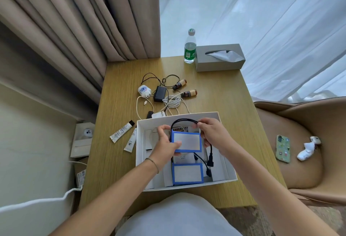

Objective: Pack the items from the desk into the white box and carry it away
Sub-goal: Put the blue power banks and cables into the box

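The open white box (142,153) sits at the near edge of the wooden desk (119,89). Above it my left hand (166,142) grips a blue-edged battery pack (187,141) by its left side. My right hand (211,134) pinches that pack's black cable (184,120), which loops over the top and hangs down at the right to black plugs. A second blue-edged pack (187,174) lies inside the box near its front wall. On the desk behind the box lie a black adapter (160,93), a white charger (144,90), coiled white cables (171,102) and two brown vials (189,93).
Two white tubes (121,131) lie on the desk left of the box. A water bottle (190,48) and a grey tissue box (219,57) stand at the far edge. A phone (282,148) and white earbud case rest on the tan chair (299,160) at right. Curtains hang behind.
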### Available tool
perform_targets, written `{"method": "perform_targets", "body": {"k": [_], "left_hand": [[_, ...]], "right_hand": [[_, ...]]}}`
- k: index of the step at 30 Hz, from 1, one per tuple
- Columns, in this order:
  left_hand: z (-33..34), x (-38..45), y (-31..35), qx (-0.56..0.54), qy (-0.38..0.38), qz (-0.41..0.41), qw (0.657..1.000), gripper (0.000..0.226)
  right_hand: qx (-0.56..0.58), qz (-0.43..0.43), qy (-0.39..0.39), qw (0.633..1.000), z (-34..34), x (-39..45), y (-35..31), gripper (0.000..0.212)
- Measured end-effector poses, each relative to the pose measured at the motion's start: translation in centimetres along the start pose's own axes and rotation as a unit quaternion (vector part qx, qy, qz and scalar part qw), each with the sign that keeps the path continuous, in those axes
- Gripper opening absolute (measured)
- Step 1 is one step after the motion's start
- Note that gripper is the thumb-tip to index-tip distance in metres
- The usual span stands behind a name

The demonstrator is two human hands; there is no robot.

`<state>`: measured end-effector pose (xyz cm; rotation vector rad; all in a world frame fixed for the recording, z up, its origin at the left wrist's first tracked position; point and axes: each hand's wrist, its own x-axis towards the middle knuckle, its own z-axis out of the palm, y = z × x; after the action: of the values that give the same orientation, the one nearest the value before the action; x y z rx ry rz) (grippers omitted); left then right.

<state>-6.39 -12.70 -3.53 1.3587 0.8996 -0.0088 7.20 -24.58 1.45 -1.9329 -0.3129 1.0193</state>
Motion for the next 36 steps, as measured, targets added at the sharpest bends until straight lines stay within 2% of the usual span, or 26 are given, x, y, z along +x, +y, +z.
{"method": "perform_targets", "body": {"k": [2, 4, 8, 11, 13, 16, 19, 20, 22, 24, 25, 28, 32, 36], "left_hand": [[-0.3, 0.3, -0.3, -0.075, -0.002, -0.019, 0.997, 0.061], [-0.9, 0.6, -0.4, -0.112, -0.033, -0.016, 0.993, 0.057], [-2.0, 0.9, 0.0, -0.051, -0.04, 0.036, 0.997, 0.056], [-2.0, 0.6, 0.2, 0.0, -0.018, 0.09, 0.996, 0.059], [-1.9, 0.4, 0.4, -0.008, 0.002, 0.114, 0.993, 0.057], [-1.8, 0.1, 1.0, -0.028, 0.028, 0.142, 0.989, 0.056], [-2.0, -0.3, 1.6, -0.017, 0.013, 0.17, 0.985, 0.063], [-2.2, -0.2, 1.8, -0.034, -0.001, 0.16, 0.986, 0.068], [-2.6, 0.1, 2.1, -0.17, -0.025, 0.083, 0.982, 0.07], [-2.9, 0.5, 2.1, -0.306, -0.018, -0.026, 0.952, 0.047], [-3.0, 0.7, 2.2, -0.322, -0.008, -0.078, 0.944, 0.035], [-3.1, 1.3, 2.0, -0.234, -0.009, -0.165, 0.958, 0.04], [-2.3, 2.0, 1.4, -0.159, -0.007, -0.18, 0.971, 0.049], [-1.4, 3.3, 1.2, -0.154, 0.036, -0.178, 0.971, 0.038]], "right_hand": [[0.035, 0.027, -0.005, 0.999, -0.2, 0.4, 0.4, 0.03], [0.056, 0.077, -0.017, 0.995, -0.5, 0.6, 0.8, 0.037], [0.027, 0.173, -0.077, 0.982, -1.1, 0.8, 1.8, 0.074], [-0.018, 0.212, -0.107, 0.971, -0.9, 1.1, 2.4, 0.077], [-0.034, 0.227, -0.121, 0.966, -0.6, 1.3, 2.7, 0.079], [0.085, 0.252, -0.158, 0.951, -0.1, 1.7, 3.3, 0.077], [0.244, 0.242, -0.159, 0.926, 0.7, 1.6, 3.8, 0.053], [0.27, 0.229, -0.147, 0.924, 1.0, 1.6, 3.9, 0.045], [0.294, 0.2, -0.106, 0.929, 1.5, 1.6, 4.1, 0.033], [0.288, 0.174, -0.057, 0.94, 1.6, 1.8, 4.2, 0.027], [0.277, 0.164, -0.038, 0.946, 1.4, 2.0, 4.2, 0.025], [0.199, 0.123, -0.01, 0.972, 1.0, 2.3, 4.3, 0.024], [0.074, 0.099, -0.016, 0.992, 0.9, 2.4, 4.3, 0.027], [0.086, 0.127, -0.014, 0.988, 0.9, 2.1, 4.2, 0.034]]}}
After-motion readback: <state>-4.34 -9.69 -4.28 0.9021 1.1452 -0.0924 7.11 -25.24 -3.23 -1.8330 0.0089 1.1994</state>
